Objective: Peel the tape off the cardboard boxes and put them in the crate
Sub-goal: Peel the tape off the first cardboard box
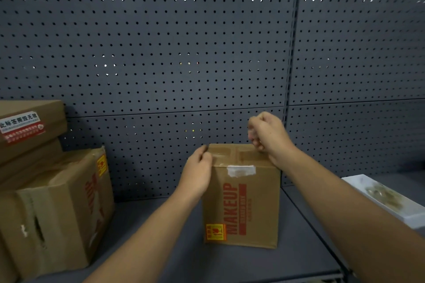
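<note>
Upright brown cardboard box printed MAKEUP in red (241, 204), standing on the dark grey shelf (230, 264), near the middle and toward the back edge against the grey pegboard wall (161, 53). Clear glossy tape (226, 155) across the box top, partly lifted toward the right side; torn white label remnant (241, 170) just under the top front edge; small yellow fragile sticker (215, 232) low on the front face.

Right hand (268, 135) raised above the far right corner of the top, fingers curled into a tight grip on what looks like a wisp of peeled clear tape; exact hold too blurred to confirm. Left hand (199, 167) pressed against the upper left side of the box, fingers bent over the top edge, steadying it.

Step in hand, judged: stripping the top tape, not yet finished. Next move likely calls for a steady pull along the seam with the box braced against tipping, then a regrip lower on the strip.

At the left edge of the shelf, well apart: larger worn brown carton with torn side (53, 213), with flatter brown cartons bearing a white-and-red label (30, 126) stacked on it. At the right edge: white flat tray-like object (386, 200). No crate in view.
</note>
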A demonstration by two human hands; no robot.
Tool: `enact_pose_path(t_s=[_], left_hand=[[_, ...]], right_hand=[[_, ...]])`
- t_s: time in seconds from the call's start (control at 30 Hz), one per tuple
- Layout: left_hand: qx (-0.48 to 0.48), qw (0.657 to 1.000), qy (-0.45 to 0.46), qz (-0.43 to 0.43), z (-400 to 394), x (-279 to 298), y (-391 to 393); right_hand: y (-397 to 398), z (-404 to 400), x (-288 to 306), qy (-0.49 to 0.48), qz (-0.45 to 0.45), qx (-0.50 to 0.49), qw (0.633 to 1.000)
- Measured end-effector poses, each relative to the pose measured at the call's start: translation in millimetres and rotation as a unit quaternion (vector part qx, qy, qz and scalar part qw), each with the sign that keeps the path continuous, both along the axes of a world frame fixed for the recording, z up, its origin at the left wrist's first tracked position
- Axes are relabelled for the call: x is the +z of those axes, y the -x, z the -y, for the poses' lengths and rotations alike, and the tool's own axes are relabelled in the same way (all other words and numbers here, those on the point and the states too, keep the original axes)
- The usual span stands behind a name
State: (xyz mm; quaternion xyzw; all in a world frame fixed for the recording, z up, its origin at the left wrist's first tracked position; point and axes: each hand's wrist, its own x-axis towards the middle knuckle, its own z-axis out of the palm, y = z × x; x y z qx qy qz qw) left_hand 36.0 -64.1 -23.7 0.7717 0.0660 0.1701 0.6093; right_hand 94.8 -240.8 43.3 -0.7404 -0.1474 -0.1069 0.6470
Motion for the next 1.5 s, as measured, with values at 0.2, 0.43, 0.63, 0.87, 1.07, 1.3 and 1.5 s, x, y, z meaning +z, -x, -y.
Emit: enact_pose_path(t_s=[0.2,0.43,0.63,0.87,1.07,1.3,1.5], left_hand=[[-0.007,0.977,-0.205,0.063,-2,14,5],[-0.034,0.929,-0.366,0.038,2,34,12],[-0.01,0.919,-0.39,0.057,12,29,17],[-0.005,0.913,-0.406,0.046,3,28,14],[-0.01,0.945,-0.323,-0.05,-28,29,19],[-0.147,0.964,-0.142,-0.173,-51,41,9],[-0.245,0.926,0.021,-0.285,-56,44,-2]], right_hand=[[11,17,0,0.042,-0.034,0.087,0.995],[26,36,13,0.08,0.025,0.01,0.996],[21,55,7,0.162,0.01,0.038,0.986],[9,59,2,0.308,0.047,0.088,0.946],[15,58,9,0.443,0.08,0.075,0.89],[14,39,-2,0.487,0.149,0.029,0.86],[10,42,-9,0.44,0.15,0.031,0.885]])
